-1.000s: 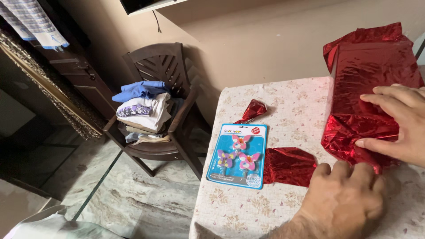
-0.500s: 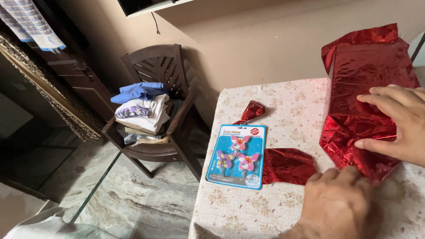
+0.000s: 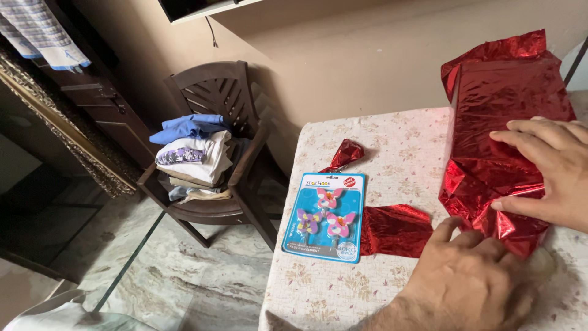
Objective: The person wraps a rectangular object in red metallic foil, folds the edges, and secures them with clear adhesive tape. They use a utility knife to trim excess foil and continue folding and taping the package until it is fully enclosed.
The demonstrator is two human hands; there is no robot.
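Observation:
A box wrapped in shiny red foil paper [image 3: 499, 116] lies on the table at the right. My right hand [image 3: 548, 168] lies flat on its top, fingers spread, thumb pressing the crumpled foil at the near end. My left hand [image 3: 474, 279] rests on the floral tablecloth [image 3: 367, 294] just in front of that end, fingers touching the foil's lower edge. A loose piece of red foil [image 3: 395, 230] lies left of my left hand. A blue card of butterfly-shaped wall hooks [image 3: 323, 216] sits beside it. A small twisted foil scrap [image 3: 345, 153] lies behind the card.
A dark wooden chair [image 3: 214, 98] stacked with folded clothes [image 3: 193, 153] stands left of the table by the beige wall. Dark wooden furniture with an ornate frame [image 3: 67, 122] fills the far left. The floor is marble tile [image 3: 184, 270].
My left hand has shifted slightly right and its fingers have spread against the foil's near end. The right hand stays on the box. The view drifted a little.

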